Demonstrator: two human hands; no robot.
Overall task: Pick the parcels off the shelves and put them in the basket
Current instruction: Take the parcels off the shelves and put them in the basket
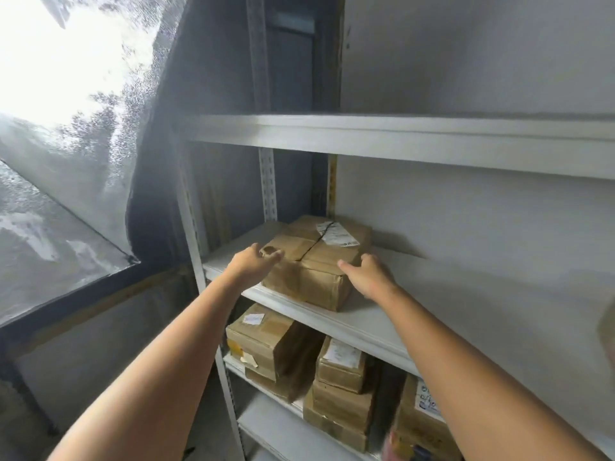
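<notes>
Both hands are at the parcel (316, 257) on the middle shelf (366, 324), so this is the pick-up, with the grip not yet sure. The left hand (254, 262) sits at the near left corner with its fingers (274, 254) curled; it's blurred, so I cannot tell if they have hold. The right hand (369, 276) is spread wide, thumb along the top front edge, clamping nothing. Next comes a squeeze from both sides, a lift clear, then a turn to the basket, which is out of view. Count: one parcel here, and on the lower shelf (236, 367) about six boxes (266, 334): two stacked left, three middle, one right.
</notes>
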